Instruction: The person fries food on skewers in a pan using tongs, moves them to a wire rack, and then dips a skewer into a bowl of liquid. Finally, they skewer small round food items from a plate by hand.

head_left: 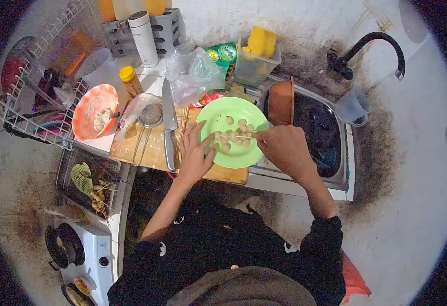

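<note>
A light green plate holds several pale meatballs. My right hand reaches over the plate's right side, thumb and fingers pinched on a thin wooden skewer. The skewer lies among the meatballs in the middle of the plate. At the left rim is my left hand, fingers spread, with fingertips over the plate beside the leftmost meatballs. The plate sits partly on a wooden cutting board. More bare skewers lie on the board, just beyond my left hand.
Left of my hands lie a large knife and a wire strainer. An orange-and-white bowl stands farther left. A sink holding a brown container is at the right, under a black faucet. A stove stands lower left.
</note>
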Demonstrator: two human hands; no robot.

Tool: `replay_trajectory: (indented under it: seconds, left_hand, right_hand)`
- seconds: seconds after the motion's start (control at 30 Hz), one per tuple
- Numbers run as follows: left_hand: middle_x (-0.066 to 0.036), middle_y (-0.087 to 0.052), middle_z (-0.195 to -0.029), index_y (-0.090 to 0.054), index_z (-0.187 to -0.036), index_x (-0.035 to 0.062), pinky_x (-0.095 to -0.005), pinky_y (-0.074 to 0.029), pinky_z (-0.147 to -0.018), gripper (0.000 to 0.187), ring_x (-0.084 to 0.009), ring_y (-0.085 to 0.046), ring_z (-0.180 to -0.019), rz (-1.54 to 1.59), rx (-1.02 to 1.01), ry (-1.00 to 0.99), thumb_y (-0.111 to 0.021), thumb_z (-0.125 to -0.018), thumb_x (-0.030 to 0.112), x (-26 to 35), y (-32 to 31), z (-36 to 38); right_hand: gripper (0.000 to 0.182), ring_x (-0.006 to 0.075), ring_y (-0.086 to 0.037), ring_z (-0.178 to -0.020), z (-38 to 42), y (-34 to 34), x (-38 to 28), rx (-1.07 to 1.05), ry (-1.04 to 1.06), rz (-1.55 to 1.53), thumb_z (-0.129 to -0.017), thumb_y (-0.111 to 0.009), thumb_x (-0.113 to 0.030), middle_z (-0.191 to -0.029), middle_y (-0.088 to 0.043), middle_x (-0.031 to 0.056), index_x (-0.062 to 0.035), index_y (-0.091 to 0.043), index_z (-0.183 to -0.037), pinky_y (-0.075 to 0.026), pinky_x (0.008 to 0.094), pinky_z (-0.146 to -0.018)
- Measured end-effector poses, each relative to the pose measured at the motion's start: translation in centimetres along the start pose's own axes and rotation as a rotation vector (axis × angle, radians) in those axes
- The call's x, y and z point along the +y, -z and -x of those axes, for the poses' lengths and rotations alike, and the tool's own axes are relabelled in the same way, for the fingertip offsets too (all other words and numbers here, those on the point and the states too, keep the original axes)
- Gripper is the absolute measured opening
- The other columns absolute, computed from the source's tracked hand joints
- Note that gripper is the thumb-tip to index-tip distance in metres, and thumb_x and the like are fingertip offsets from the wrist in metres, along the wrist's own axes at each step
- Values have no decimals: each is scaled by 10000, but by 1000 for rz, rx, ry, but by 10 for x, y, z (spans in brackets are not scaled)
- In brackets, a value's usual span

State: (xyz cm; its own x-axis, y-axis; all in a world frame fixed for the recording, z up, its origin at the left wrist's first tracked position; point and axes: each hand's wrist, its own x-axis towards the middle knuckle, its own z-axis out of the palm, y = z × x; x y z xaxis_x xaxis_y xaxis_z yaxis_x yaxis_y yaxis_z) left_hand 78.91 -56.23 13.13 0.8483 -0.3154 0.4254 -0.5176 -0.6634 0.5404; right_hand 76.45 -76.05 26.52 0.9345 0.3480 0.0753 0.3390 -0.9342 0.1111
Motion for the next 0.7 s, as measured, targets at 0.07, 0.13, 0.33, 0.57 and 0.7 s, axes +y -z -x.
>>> replay_trajectory:
  seconds: [0.07,0.13,0.33,0.57,0.7]
  left_hand:
    - [-162,-311,-1271,-580,-1018,29,-442,-180,-975,307,-342,-219,-1199,6,-9,5,-554,-738,151,1,0,0]
    - [-160,-310,-1273,-581,-1018,29,-443,-179,-975,305,-342,-216,-1203,0,-11,1,-552,-741,152,0,-1,1]
    - [-156,-313,-1274,-575,-1026,30,-448,-178,-974,310,-339,-209,-1211,9,-10,10,-551,-744,156,1,-2,0]
    - [-144,-373,-1222,-494,-1101,37,-429,-190,-960,389,-309,-302,-1153,15,48,0,-565,-749,185,9,13,-9]
    - [-124,-474,-1111,-441,-1131,26,-370,-276,-915,415,-251,-439,-1019,258,161,76,-563,-768,184,15,13,-24]
  right_hand:
    - [122,259,-591,-532,-8,4,-1,26,62,26,-691,-526,-147,-567,-568,112,-76,-588,-613,-464,368,-472]
    - [118,261,-591,-532,-16,3,-1,72,136,40,-685,-527,-142,-563,-566,114,-70,-588,-615,-464,368,-472]
    - [104,273,-581,-538,-30,-11,6,155,186,46,-684,-541,-162,-567,-564,113,-100,-606,-631,-452,372,-487]
    - [169,194,-570,-538,23,-57,41,61,-241,-593,-776,-553,-198,-622,-580,116,-86,-656,-849,-434,294,-518]
    - [226,148,-585,-602,50,-61,21,54,-563,-857,-812,-526,-262,-700,-620,113,-89,-646,-894,-459,279,-593]
